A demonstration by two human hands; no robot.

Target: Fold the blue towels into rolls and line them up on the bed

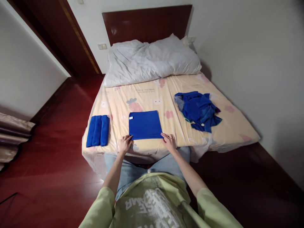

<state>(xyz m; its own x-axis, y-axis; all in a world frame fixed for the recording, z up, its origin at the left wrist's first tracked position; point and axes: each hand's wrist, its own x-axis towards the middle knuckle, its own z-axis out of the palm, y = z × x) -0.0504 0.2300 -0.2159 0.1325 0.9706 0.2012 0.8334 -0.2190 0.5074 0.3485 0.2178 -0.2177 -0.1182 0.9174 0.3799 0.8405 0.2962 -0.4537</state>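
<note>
A blue cloth [145, 125] lies flat on the bed in front of me, a small white label at its far left corner. My left hand [125, 143] pinches its near left corner. At the near right corner, the fingers of my right hand [168, 142] are closed on the edge in the same way. Left of the cloth are several folded blue cloths [98, 130], laid side by side in narrow strips. To the right sits a crumpled heap of blue cloths [199, 109] with some grey and green edging showing.
The bed's patterned sheet [147, 95] carries all the cloths. A white quilt [154, 60] is bunched by the brown headboard [147, 23]. A curtain [14, 136] hangs at the left, above the dark red floor [54, 148]. A wall [256, 79] runs along the right.
</note>
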